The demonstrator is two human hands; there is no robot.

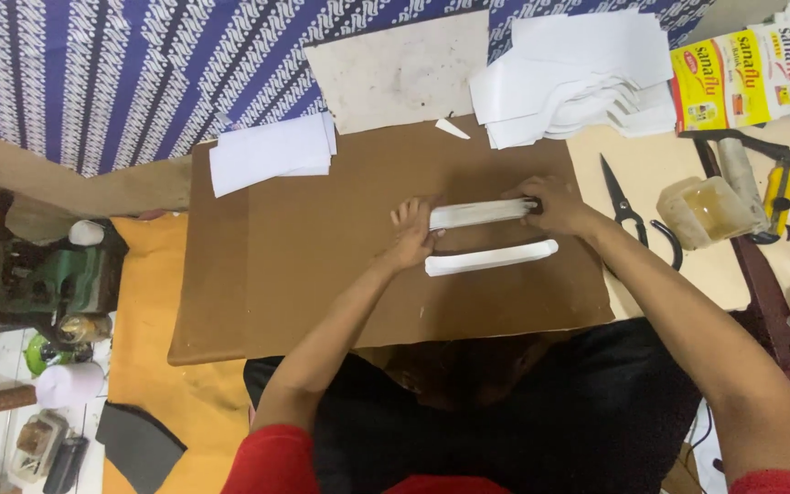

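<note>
On a brown cardboard sheet lie two long white paper strips. My left hand presses the left end of the upper strip. My right hand holds that strip's right end, with something small and dark under the fingers that I cannot make out. The lower strip lies loose just below, its edges curled up, touched by neither hand.
Black scissors lie right of the cardboard. A stack of white paper pieces sits at the sheet's far left corner, a bigger pile at the far right. A yellowish plastic container, a yellow-handled tool and a yellow packet stand further right.
</note>
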